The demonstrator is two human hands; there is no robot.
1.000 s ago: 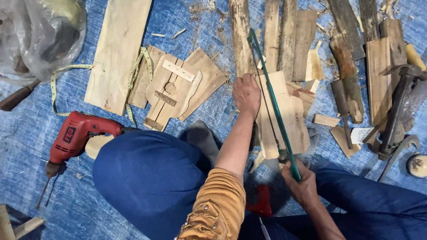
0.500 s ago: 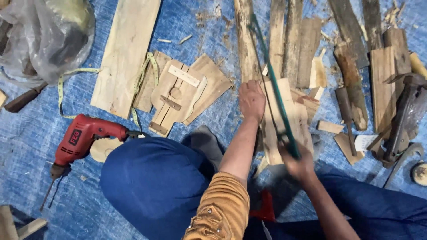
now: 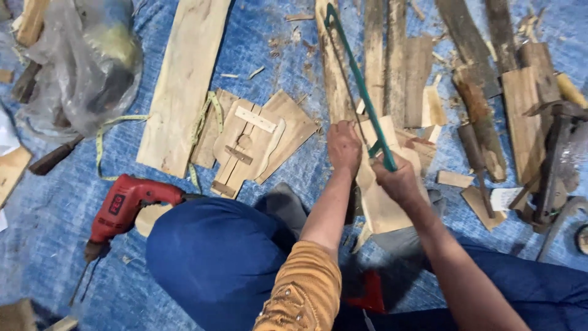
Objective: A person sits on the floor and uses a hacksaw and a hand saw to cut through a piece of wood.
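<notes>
The fingers of the right hand (image 3: 398, 179) were curled tight around the grip of a green-framed saw (image 3: 361, 92), whose long thin frame ran up and away from the person toward the top of the view. The fingers of the left hand (image 3: 344, 147) were pressed flat and close together on the upper end of a pale wooden board (image 3: 383, 205), pinning it down just beside the saw.

The board lay on the blue tarp (image 3: 55, 202) between the person's knees, over other offcuts. It looked thin, stiff and light, the sort of piece that would skate or chatter unless held hard near the cut, and its rough edges seemed likely to splinter. The saw looked light too, its blade narrow and probably whippy, best taken by the handle alone.

Further out, a cut-out wooden shape (image 3: 254, 144) rested on a wide plank (image 3: 184, 86), with a yellow tape measure (image 3: 205, 122) looped around them. A red power drill (image 3: 125, 205) lay by the left knee. Dark weathered slats (image 3: 471, 49) and a metal tool (image 3: 551, 165) sat to the right, and a clear plastic bag (image 3: 79, 61) at the far left.
</notes>
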